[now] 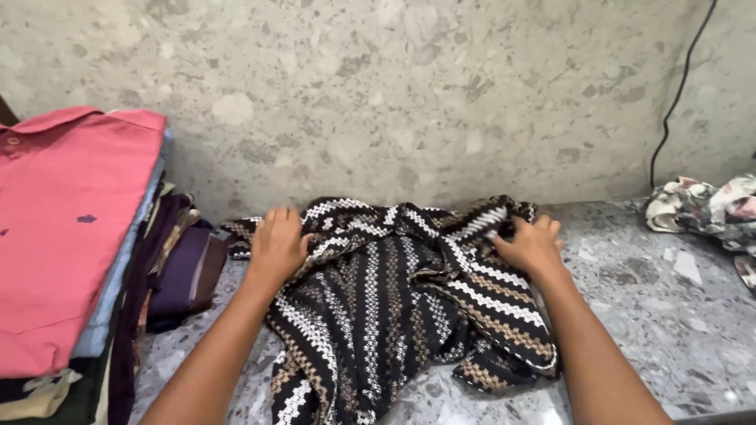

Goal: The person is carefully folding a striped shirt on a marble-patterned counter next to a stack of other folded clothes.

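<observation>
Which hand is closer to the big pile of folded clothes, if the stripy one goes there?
The left hand. It rests on the striped garment on the side nearest the stack of folded clothes; the right hand is farther away.

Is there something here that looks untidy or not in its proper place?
Yes. The black patterned garment under both hands lies crumpled and hangs over the counter's front edge, unlike the folded stack on the left. A floral cloth sits bunched at the right. Nothing looks spilled or torn.
</observation>
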